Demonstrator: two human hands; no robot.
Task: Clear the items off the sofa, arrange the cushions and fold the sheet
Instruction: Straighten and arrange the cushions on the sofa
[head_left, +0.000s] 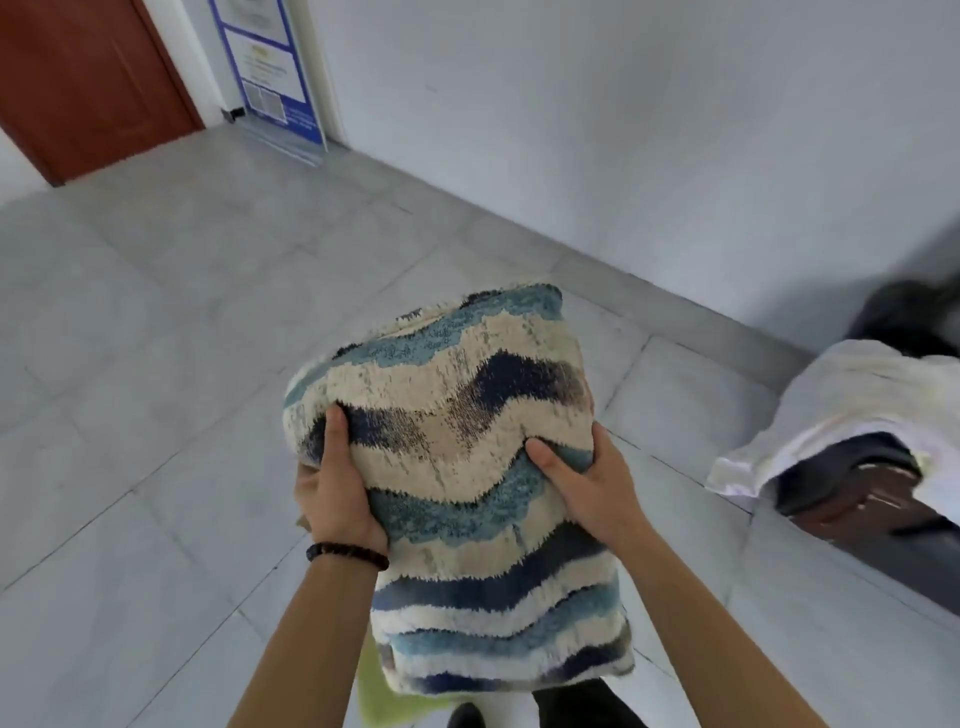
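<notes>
Grey tiled floor (156, 364), white wall. Mid-air, the left grip (337, 493) and right grip (587, 488) clutch a blue-and-cream striped cushion (457, 415). Far right, a rumpled sheet (852, 410) drapes the sofa (841, 467). Probably arranging cushions; next, carry it there.

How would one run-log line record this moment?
left hand: grips striped cushion | right hand: grips striped cushion | cushion: over floor | sheet: crumpled on sofa

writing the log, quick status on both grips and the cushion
Left grip and right grip both holding striped cushion, thumbs on top, above tile floor. White sheet lies unfolded over sofa at right. Green cloth under cushion, unclear.
</notes>
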